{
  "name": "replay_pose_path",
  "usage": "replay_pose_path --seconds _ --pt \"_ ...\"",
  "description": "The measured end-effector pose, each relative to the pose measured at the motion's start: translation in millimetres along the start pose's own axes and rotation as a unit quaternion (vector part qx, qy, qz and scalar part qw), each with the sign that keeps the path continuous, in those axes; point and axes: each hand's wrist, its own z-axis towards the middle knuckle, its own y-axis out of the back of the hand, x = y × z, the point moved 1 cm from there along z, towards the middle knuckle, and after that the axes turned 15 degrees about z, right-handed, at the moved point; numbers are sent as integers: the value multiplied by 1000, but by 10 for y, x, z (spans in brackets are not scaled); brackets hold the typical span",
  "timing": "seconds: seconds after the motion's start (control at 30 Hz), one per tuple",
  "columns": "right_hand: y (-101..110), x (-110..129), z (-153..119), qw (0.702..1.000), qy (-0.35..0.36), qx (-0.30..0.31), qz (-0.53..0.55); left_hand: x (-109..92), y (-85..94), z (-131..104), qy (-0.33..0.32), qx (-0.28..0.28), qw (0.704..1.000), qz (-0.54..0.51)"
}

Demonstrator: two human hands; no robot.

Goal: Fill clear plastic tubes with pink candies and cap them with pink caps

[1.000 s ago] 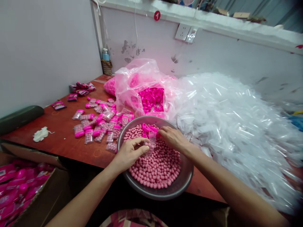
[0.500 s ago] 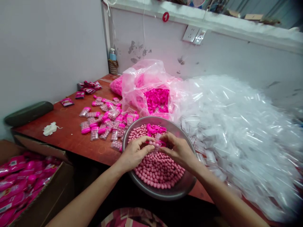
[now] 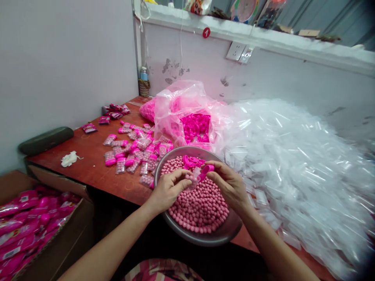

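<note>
My left hand [image 3: 170, 190] pinches a small clear plastic container [image 3: 193, 178] with pink balls inside, held over the metal bowl [image 3: 202, 241]. Between the thumb and fingers of my right hand [image 3: 230, 187] is a bright pink cap [image 3: 206, 171], tilted at the container's open end; whether the two touch I cannot tell. Loose pink balls [image 3: 199, 212] fill much of the bowl. More pink caps [image 3: 191, 162] lie on the balls at the far side, partly behind my hands.
Capped containers [image 3: 137, 152] lie left of the bowl. Behind it stands a pink plastic bag [image 3: 178, 97] of caps. A large heap of clear containers [image 3: 293, 156] covers the right. A cardboard box [image 3: 67, 230] of pink packets stands lower left, beside a dark green case [image 3: 47, 140].
My right hand has turned and lifted slightly, bringing the pink cap into clear view beside the container. My left hand keeps its pinch. The whole view has shifted a little.
</note>
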Motion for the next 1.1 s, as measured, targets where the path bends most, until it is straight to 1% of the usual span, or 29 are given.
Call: replay_pose_path --seconds 0.07,0.13,0.23,0.37,0.53,0.63,0.7,0.73,0.8,0.83,0.87,0.9,0.97,1.03,1.1 --pt "-1 90 31 993 48 60 -87 -21 -3 -22 -31 -16 997 68" --pt "-24 165 50 976 93 124 -152 -46 -4 -43 -56 -28 992 114" --pt "-65 204 56 958 122 176 -189 -65 -6 -72 -77 -50 982 163" --pt "-89 152 7 953 115 200 -196 -46 -16 -102 -98 -63 976 184" --pt "-121 67 -107 947 128 204 -214 8 -41 -136 -121 -45 964 231" --pt "-132 34 -120 951 121 204 -196 15 -51 -137 -127 -35 961 243" --pt "-122 26 -100 964 95 189 -163 2 -40 -113 -106 -38 971 211" --pt "-111 25 -88 973 70 173 -135 -5 -30 -92 -86 -43 979 181" --pt "-78 21 -76 991 -6 127 -32 -13 0 -44 -32 -56 993 98" --pt "-61 15 -80 992 -55 105 40 -11 15 -20 -5 -62 997 51" --pt "-44 3 -89 984 -102 84 116 -7 30 0 17 -68 998 8" --pt "-28 -12 -101 970 -143 62 185 -2 41 15 32 -71 997 -25" --pt "4 -57 -121 939 -195 23 282 6 51 27 37 -71 996 -46" --pt "30 -111 -120 920 -216 -9 326 4 45 16 18 -65 998 -19" --pt "31 -160 -95 913 -222 -15 342 -7 29 -7 -11 -55 998 30"
